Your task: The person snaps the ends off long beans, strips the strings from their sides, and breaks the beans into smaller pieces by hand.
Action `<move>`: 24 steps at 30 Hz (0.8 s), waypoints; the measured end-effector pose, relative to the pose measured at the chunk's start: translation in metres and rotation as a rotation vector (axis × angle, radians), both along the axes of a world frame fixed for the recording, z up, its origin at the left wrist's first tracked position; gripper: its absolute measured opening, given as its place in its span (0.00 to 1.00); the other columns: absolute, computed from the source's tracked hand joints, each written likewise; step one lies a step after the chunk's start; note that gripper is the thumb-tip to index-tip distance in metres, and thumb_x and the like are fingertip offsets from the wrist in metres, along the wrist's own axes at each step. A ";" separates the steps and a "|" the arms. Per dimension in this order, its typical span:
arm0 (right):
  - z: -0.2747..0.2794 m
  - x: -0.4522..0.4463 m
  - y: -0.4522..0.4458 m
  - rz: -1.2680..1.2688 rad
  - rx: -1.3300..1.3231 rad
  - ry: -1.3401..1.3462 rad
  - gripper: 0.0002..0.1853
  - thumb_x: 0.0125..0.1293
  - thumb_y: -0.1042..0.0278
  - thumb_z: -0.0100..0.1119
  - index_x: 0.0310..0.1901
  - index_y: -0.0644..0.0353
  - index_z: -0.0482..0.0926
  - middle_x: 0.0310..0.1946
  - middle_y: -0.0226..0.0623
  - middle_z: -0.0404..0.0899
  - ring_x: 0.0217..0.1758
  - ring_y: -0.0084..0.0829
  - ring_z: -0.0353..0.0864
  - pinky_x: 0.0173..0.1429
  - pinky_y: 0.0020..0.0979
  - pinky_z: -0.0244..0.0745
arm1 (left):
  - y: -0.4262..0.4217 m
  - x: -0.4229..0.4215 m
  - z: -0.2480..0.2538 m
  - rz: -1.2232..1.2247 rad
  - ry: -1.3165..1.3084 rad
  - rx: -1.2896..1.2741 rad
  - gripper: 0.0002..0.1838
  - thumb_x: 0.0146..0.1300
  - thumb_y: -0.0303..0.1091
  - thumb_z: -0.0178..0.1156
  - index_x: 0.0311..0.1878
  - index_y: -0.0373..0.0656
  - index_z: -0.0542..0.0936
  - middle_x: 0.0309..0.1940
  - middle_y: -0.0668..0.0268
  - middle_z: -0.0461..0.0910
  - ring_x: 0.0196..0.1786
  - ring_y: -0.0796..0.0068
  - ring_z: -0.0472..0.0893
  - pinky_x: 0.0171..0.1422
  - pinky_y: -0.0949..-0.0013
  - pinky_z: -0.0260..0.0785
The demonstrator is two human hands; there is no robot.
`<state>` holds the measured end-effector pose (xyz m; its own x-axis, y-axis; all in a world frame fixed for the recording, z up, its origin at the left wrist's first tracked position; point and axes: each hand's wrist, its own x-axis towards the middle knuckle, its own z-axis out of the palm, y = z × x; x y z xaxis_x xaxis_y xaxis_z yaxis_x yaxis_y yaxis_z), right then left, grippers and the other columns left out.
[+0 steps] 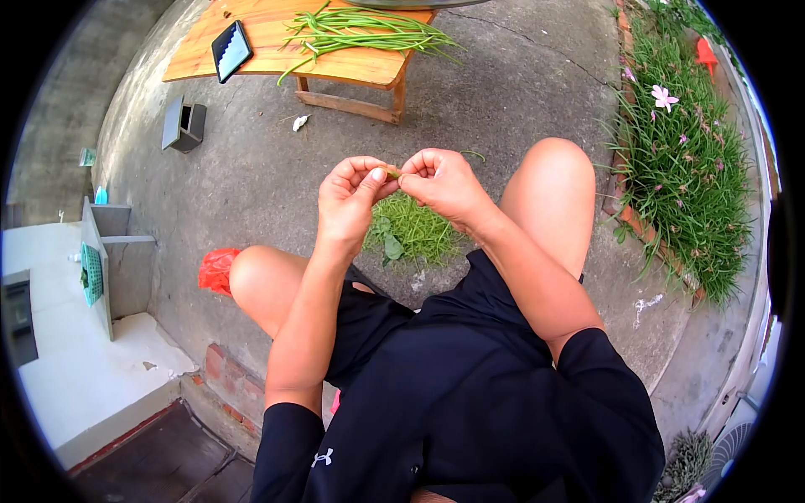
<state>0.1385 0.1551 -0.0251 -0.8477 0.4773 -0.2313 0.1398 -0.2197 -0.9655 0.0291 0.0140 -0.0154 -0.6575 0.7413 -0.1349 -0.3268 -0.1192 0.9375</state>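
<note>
My left hand (346, 199) and my right hand (444, 186) meet in front of me above the ground, fingertips almost touching. Between them they pinch a small green plant piece (393, 173), mostly covered by the thumbs and fingers, so its exact kind cannot be made out. Below the hands, a heap of thin green strips and bits (423, 230) lies on the concrete. A few broader leaves (391, 243) rest on its left side.
A low wooden table (210, 38) ahead carries long green stems (360, 32) and a tablet (231, 50). On the concrete stand a dark grey box (186, 126) and a red plastic bag (218, 270). A brick-edged bed of grassy plants (683, 159) borders the right.
</note>
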 end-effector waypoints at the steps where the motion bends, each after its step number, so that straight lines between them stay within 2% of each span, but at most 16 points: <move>1: 0.000 0.000 0.000 0.002 0.001 -0.006 0.07 0.59 0.71 0.68 0.35 0.66 0.82 0.27 0.28 0.80 0.29 0.15 0.75 0.30 0.22 0.71 | 0.000 0.000 0.000 0.001 -0.022 0.012 0.04 0.74 0.24 0.57 0.49 0.38 0.78 0.45 0.59 0.85 0.49 0.67 0.86 0.58 0.64 0.82; 4: -0.001 0.000 0.001 0.024 0.011 -0.011 0.04 0.62 0.74 0.64 0.36 0.64 0.81 0.28 0.27 0.79 0.27 0.16 0.75 0.30 0.21 0.72 | 0.000 -0.002 0.003 0.004 -0.085 0.046 0.04 0.75 0.25 0.57 0.49 0.39 0.77 0.45 0.58 0.85 0.51 0.64 0.86 0.59 0.63 0.82; 10: 0.006 0.002 -0.002 0.070 -0.040 0.004 0.03 0.62 0.76 0.63 0.37 0.64 0.79 0.29 0.29 0.80 0.28 0.20 0.80 0.34 0.23 0.76 | -0.003 -0.009 0.013 0.025 -0.122 0.082 0.04 0.76 0.28 0.57 0.49 0.41 0.76 0.47 0.59 0.83 0.54 0.61 0.85 0.58 0.61 0.83; 16: 0.009 0.003 -0.002 0.095 -0.040 -0.008 0.03 0.60 0.77 0.63 0.36 0.64 0.79 0.28 0.29 0.80 0.29 0.19 0.79 0.33 0.23 0.75 | -0.007 -0.016 0.016 0.065 -0.092 0.057 0.05 0.77 0.30 0.55 0.50 0.42 0.75 0.48 0.59 0.82 0.54 0.62 0.85 0.53 0.61 0.84; 19: 0.011 0.004 -0.002 0.129 -0.045 -0.016 0.04 0.59 0.77 0.63 0.35 0.65 0.79 0.27 0.29 0.80 0.28 0.19 0.79 0.33 0.23 0.74 | -0.010 -0.022 0.016 0.093 -0.075 0.067 0.05 0.77 0.31 0.55 0.51 0.43 0.75 0.47 0.59 0.83 0.53 0.62 0.85 0.51 0.63 0.84; 22: 0.009 0.006 -0.002 0.147 -0.050 -0.014 0.06 0.55 0.73 0.67 0.32 0.65 0.82 0.26 0.29 0.81 0.28 0.19 0.78 0.32 0.24 0.74 | -0.012 -0.025 0.020 0.128 -0.074 0.075 0.05 0.77 0.31 0.55 0.51 0.44 0.75 0.48 0.60 0.83 0.53 0.62 0.85 0.48 0.64 0.84; 24: 0.005 0.006 -0.002 0.166 0.036 -0.016 0.06 0.54 0.72 0.68 0.31 0.64 0.82 0.26 0.29 0.81 0.28 0.19 0.78 0.33 0.24 0.74 | -0.013 -0.029 0.023 0.149 -0.082 0.082 0.05 0.77 0.31 0.55 0.52 0.44 0.75 0.48 0.61 0.83 0.52 0.62 0.85 0.45 0.66 0.83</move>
